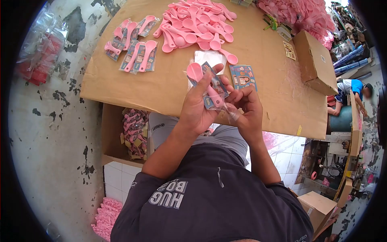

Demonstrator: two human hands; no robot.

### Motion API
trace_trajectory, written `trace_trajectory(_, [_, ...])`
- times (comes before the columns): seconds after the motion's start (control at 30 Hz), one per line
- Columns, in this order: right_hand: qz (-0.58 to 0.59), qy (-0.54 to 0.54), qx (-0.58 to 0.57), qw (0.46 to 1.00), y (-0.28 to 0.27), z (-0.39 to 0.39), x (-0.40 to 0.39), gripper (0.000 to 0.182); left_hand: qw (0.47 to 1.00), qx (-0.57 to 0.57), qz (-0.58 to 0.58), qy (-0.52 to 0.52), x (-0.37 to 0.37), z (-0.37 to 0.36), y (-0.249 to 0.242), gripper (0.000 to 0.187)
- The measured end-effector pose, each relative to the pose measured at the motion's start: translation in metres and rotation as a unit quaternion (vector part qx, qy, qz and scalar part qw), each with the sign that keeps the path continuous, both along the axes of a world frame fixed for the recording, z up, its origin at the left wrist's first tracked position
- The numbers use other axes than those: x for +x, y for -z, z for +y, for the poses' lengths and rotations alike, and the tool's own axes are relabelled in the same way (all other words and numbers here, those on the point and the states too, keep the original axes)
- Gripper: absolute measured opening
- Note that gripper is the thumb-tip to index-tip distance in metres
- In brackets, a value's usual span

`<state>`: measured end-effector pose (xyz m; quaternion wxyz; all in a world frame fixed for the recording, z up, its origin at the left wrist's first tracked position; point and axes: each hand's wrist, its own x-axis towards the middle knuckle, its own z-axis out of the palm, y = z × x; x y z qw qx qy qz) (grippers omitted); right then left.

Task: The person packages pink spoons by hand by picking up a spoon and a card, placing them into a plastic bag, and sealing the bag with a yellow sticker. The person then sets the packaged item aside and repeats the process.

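Note:
My left hand [197, 107] is wrapped round a clear plastic bag with a pink measuring spoon [194, 71] and a printed blue card [219, 86] in it. The spoon's bowl points up and away from me, its handle toward my right hand [248, 109]. Those right fingers pinch the clear end of the same bag [231, 113]. Just beyond my right hand, a stack of printed cards [243, 76] lies on the table. A white sheet or bag stack [210, 58] is partly hidden behind my left hand.
A heap of loose pink spoons [193, 24] covers the table's [161, 94] far middle. Several bagged spoons [140, 56] lie at left. A cardboard box [314, 60] stands at right near a pink pile [300, 14]. Another person [354, 90] sits at far right. A carton [111, 133] of packed spoons is below.

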<state>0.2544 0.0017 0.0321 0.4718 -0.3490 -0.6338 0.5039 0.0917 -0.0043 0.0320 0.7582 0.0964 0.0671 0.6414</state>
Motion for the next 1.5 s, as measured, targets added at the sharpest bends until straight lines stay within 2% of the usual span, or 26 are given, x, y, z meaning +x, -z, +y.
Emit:
trace_trajectory(0.13, [0.012, 0.068, 0.059, 0.996, -0.004, -0.004, -0.006, 0.04, 1.0, -0.003, -0.006, 0.013, 0.0, 0.001, -0.001, 0.042])
trace_trajectory(0.2, [-0.11, 0.123, 0.298, 0.94, -0.017, -0.002, -0.007, 0.042, 0.999, -0.032, 0.02, 0.007, -0.003, 0.001, 0.001, 0.042])
trace_trajectory(0.23, [-0.11, 0.123, 0.295, 0.941, -0.02, -0.002, -0.002, 0.042, 0.999, -0.034, 0.021, 0.007, -0.004, 0.002, 0.001, 0.042])
trace_trajectory(0.3, [-0.19, 0.0, 0.385, 0.903, -0.026, -0.003, 0.013, 0.035, 0.996, -0.069, 0.064, 0.001, -0.006, 0.004, -0.001, 0.039])
trace_trajectory(0.33, [-0.175, -0.007, 0.344, 0.923, -0.032, -0.009, 0.015, 0.016, 0.995, -0.07, 0.065, 0.002, -0.008, 0.005, 0.0, 0.039])
trace_trajectory(0.37, [-0.175, -0.006, 0.343, 0.923, -0.031, -0.009, 0.019, 0.016, 0.995, -0.066, 0.078, -0.006, -0.012, 0.005, 0.001, 0.04])
trace_trajectory(0.43, [-0.031, -0.074, 0.28, 0.957, -0.027, -0.004, 0.034, 0.015, 0.994, -0.062, 0.093, -0.016, -0.019, 0.007, 0.0, 0.041])
trace_trajectory(0.5, [0.011, -0.066, 0.246, 0.967, -0.027, -0.003, 0.041, 0.017, 0.995, -0.071, 0.068, 0.005, -0.023, 0.007, -0.005, 0.045])
trace_trajectory(0.57, [-0.11, 0.044, 0.241, 0.963, -0.034, 0.003, 0.04, 0.024, 0.996, -0.067, 0.049, 0.031, -0.021, 0.005, -0.018, 0.047])
trace_trajectory(0.6, [-0.18, 0.053, 0.293, 0.938, -0.033, 0.009, 0.04, 0.034, 0.996, -0.062, 0.028, 0.055, -0.019, 0.005, -0.024, 0.05])
trace_trajectory(0.7, [-0.253, 0.056, 0.35, 0.9, -0.039, 0.013, 0.024, 0.043, 0.994, -0.04, 0.043, 0.094, -0.011, 0.002, -0.03, 0.056])
trace_trajectory(0.73, [-0.253, 0.051, 0.356, 0.898, -0.039, 0.012, 0.017, 0.048, 0.994, -0.04, 0.044, 0.096, -0.009, 0.0, -0.028, 0.056])
trace_trajectory(0.8, [-0.241, 0.023, 0.37, 0.897, -0.034, 0.017, 0.014, 0.048, 0.991, -0.006, 0.072, 0.111, -0.006, -0.004, -0.02, 0.058])
trace_trajectory(0.9, [-0.2, -0.004, 0.389, 0.899, -0.036, 0.026, 0.013, 0.043, 0.989, -0.032, 0.093, 0.11, -0.008, -0.006, -0.018, 0.062])
trace_trajectory(1.0, [0.001, -0.033, 0.283, 0.959, -0.04, 0.026, 0.021, 0.04, 0.986, -0.02, 0.149, 0.064, -0.012, -0.006, -0.023, 0.065])
trace_trajectory(1.03, [-0.003, -0.029, 0.283, 0.959, -0.043, 0.02, 0.021, 0.04, 0.981, -0.018, 0.19, 0.024, -0.014, -0.006, -0.021, 0.066])
trace_trajectory(1.1, [0.028, 0.026, 0.06, 0.997, -0.054, 0.009, 0.015, 0.045, 0.98, 0.023, 0.196, 0.031, -0.018, -0.006, -0.017, 0.058])
trace_trajectory(1.13, [-0.044, -0.006, 0.047, 0.998, -0.049, 0.014, 0.024, 0.056, 0.965, 0.072, 0.252, 0.019, -0.015, -0.008, -0.019, 0.054])
trace_trajectory(1.17, [-0.045, -0.003, 0.049, 0.998, -0.047, 0.012, 0.022, 0.056, 0.944, 0.121, 0.306, 0.005, -0.013, -0.01, -0.021, 0.05])
trace_trajectory(1.2, [-0.042, -0.017, 0.013, 0.999, -0.046, 0.01, 0.019, 0.058, 0.944, 0.123, 0.305, 0.005, -0.011, -0.011, -0.024, 0.05])
trace_trajectory(1.23, [-0.038, -0.03, -0.023, 0.999, -0.045, 0.009, 0.016, 0.06, 0.925, 0.109, 0.365, -0.006, -0.009, -0.012, -0.027, 0.047])
trace_trajectory(1.3, [-0.056, -0.039, -0.032, 0.997, -0.038, 0.009, 0.016, 0.065, 0.901, 0.093, 0.423, -0.017, -0.006, -0.012, -0.029, 0.043])
trace_trajectory(1.37, [0.03, -0.004, -0.087, 0.996, -0.029, 0.007, 0.018, 0.058, 0.896, 0.05, 0.44, -0.043, -0.002, -0.012, -0.029, 0.041])
trace_trajectory(1.4, [0.032, 0.0, -0.089, 0.996, -0.03, 0.007, 0.019, 0.058, 0.896, 0.05, 0.44, -0.039, 0.0, -0.013, -0.028, 0.041])
trace_trajectory(1.47, [-0.123, 0.146, 0.148, 0.971, -0.034, 0.012, 0.02, 0.044, 0.874, 0.052, 0.478, -0.071, 0.004, -0.014, -0.025, 0.043])
trace_trajectory(1.5, [-0.122, 0.151, 0.146, 0.97, -0.035, 0.016, 0.022, 0.044, 0.874, 0.054, 0.479, -0.065, 0.008, -0.016, -0.025, 0.043])
